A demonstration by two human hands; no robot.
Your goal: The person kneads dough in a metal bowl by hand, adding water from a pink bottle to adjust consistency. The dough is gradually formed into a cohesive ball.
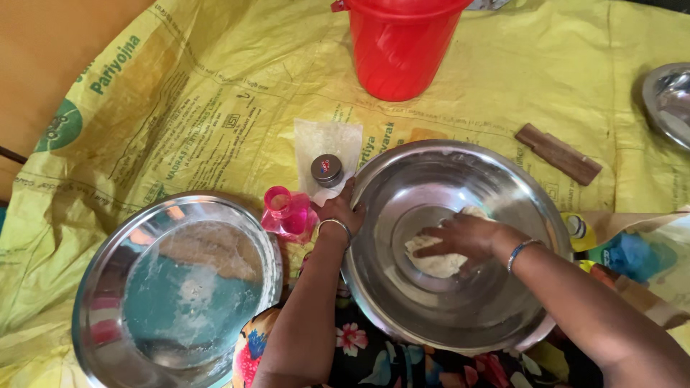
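Dough [437, 263] in steel bowl [402, 179], right hand [463, 236] pressing it w/ fingers spread flat; left hand [341, 212] gripping bowl rim.

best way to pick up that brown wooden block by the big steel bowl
Grip the brown wooden block across its narrow width near the middle, coming from above. It lies flat and slanted on the yellow sheet, long sides bare, so fingers can close on both; turn the hand to match its slant.
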